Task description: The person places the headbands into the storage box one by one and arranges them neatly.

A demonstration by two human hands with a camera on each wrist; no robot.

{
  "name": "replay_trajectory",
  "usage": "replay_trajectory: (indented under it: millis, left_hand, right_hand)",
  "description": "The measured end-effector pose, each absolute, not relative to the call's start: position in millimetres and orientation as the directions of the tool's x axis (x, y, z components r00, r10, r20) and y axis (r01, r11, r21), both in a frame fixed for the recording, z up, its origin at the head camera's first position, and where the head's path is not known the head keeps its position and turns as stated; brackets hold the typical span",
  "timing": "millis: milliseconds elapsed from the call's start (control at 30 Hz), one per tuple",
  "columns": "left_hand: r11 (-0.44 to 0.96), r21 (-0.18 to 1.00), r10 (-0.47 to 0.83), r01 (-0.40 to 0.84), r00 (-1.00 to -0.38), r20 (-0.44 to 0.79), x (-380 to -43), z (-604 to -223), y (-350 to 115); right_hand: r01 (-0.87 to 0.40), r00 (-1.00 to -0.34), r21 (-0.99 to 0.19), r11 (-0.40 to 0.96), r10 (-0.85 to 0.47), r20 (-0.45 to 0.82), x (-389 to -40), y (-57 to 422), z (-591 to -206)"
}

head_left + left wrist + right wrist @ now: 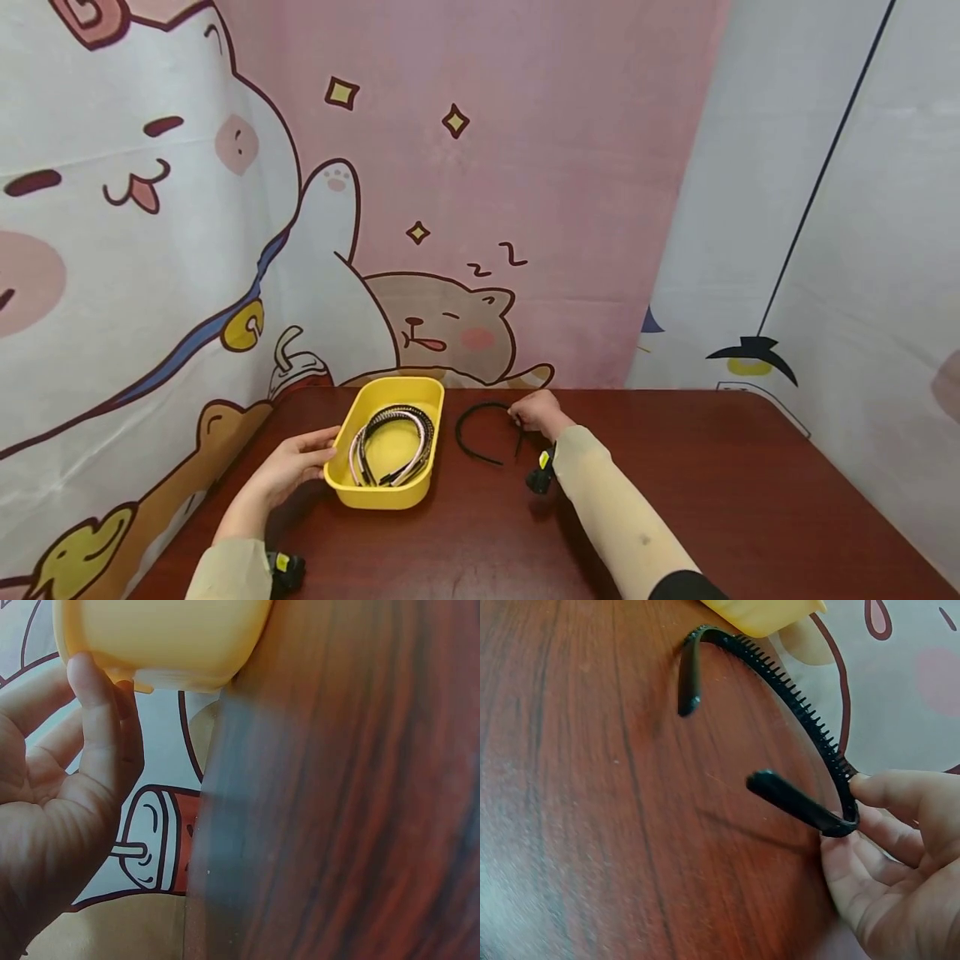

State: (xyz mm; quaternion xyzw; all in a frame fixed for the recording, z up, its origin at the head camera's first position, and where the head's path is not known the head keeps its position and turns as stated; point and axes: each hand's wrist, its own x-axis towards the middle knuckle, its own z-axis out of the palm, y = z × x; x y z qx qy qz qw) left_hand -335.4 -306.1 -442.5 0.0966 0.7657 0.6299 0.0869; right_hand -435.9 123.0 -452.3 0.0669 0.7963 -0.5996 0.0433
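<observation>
A black toothed headband is in my right hand, beside the yellow bin. In the right wrist view, the thumb and fingers pinch the headband along one side, and its two ends point away from the palm. My left hand holds the yellow plastic bin at its left rim. The left wrist view shows the fingertips of the left hand against the bin's lip. Several headbands, black and pale pink among them, lie stacked in the bin.
All of this is on a dark reddish-brown wood-grain table. Behind it hangs a pink and white cloth printed with cartoon animals. The table's left edge runs close by the left forearm.
</observation>
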Motion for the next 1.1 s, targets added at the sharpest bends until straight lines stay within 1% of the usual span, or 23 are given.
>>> replay_trajectory:
  millis: [167,333,600,867,1100]
  left_hand:
    - [0.181,0.983,0.255,0.036,-0.967,-0.012,-336.3,-442.6,-306.6]
    - [0.185,0.982,0.261,0.045,-0.965,-0.005,-337.6,-443.0,-307.6]
    - [0.187,0.981,0.262,0.043,-0.965,-0.008,-337.7,-444.5,-308.2]
    - [0.188,0.981,0.263,0.048,-0.965,-0.003,-337.6,-444.1,-308.2]
    - [0.177,0.983,0.262,0.044,-0.965,-0.004,-336.7,-444.7,-307.5]
  right_hand:
    - [0.214,-0.973,-0.938,0.271,-0.021,-0.228,-441.0,130.3,-450.9]
    - [0.267,-0.947,-0.927,0.265,-0.104,-0.303,-438.1,137.2,-445.4]
    - [0.311,-0.905,-0.905,0.29,-0.201,-0.375,-433.0,145.1,-442.5]
    - [0.276,-0.904,-0.905,0.323,-0.232,-0.359,-428.6,146.6,-442.3]
    - [0.26,-0.924,-0.917,0.304,-0.199,-0.328,-425.9,146.5,-446.0]
